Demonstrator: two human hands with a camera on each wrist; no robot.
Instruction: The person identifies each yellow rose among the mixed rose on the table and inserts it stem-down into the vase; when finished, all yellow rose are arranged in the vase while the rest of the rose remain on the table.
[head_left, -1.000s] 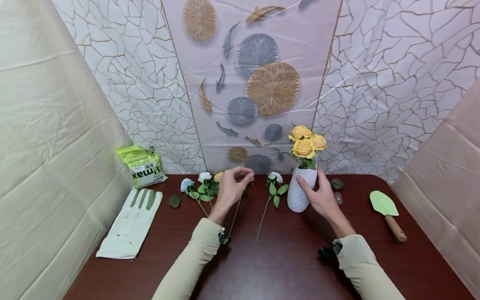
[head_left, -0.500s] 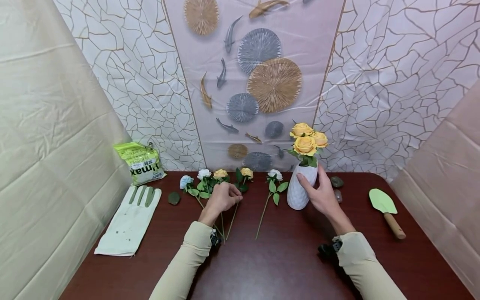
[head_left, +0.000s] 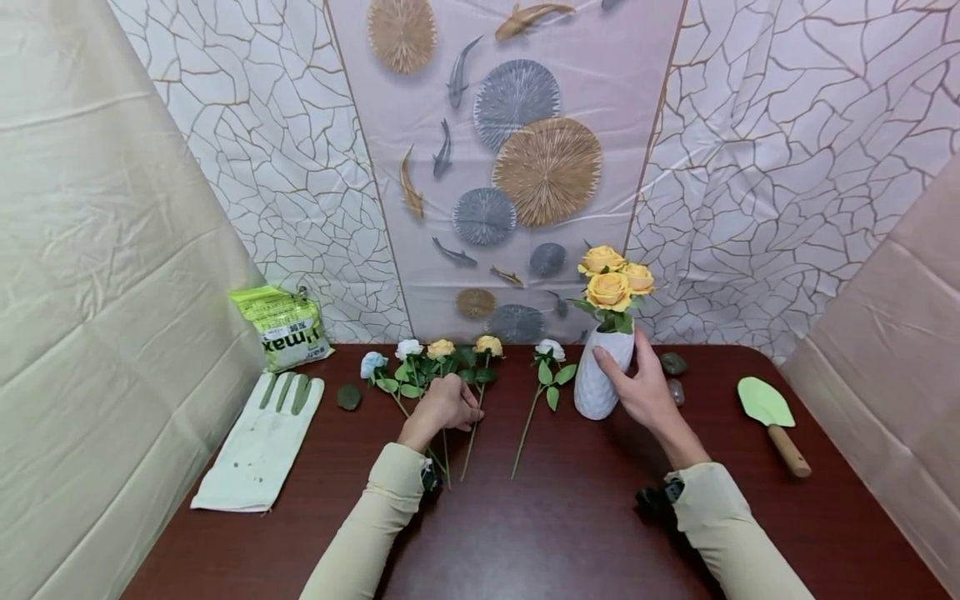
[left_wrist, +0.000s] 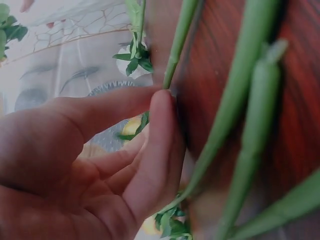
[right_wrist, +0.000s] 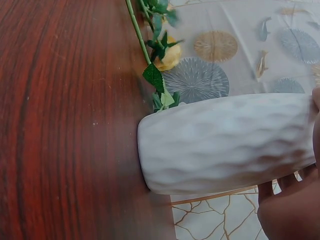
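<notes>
My left hand (head_left: 444, 405) is low over the table, its thumb and fingertips pinching the green stem (left_wrist: 178, 42) of a yellow rose (head_left: 488, 346). That rose lies at the right end of a row with a blue rose (head_left: 372, 364), a white rose (head_left: 408, 349) and another yellow rose (head_left: 441, 348). My right hand (head_left: 643, 397) grips a white textured vase (head_left: 596, 385), thumb on the near side. Several yellow roses (head_left: 609, 291) stand in the vase. In the right wrist view the vase (right_wrist: 220, 145) shows its base at the tabletop, with the fingers around its upper part.
A single white rose (head_left: 551, 351) lies between my hands. Left are a work glove (head_left: 258, 454), a dark stone (head_left: 348, 398) and a green bag (head_left: 285, 333). Stones (head_left: 673, 364) sit behind the vase; a wooden-handled trowel (head_left: 767, 403) lies at right.
My left hand has come down from above the flowers to the yellow rose's stem. The rose has shifted slightly left. My right hand keeps its hold on the vase.
</notes>
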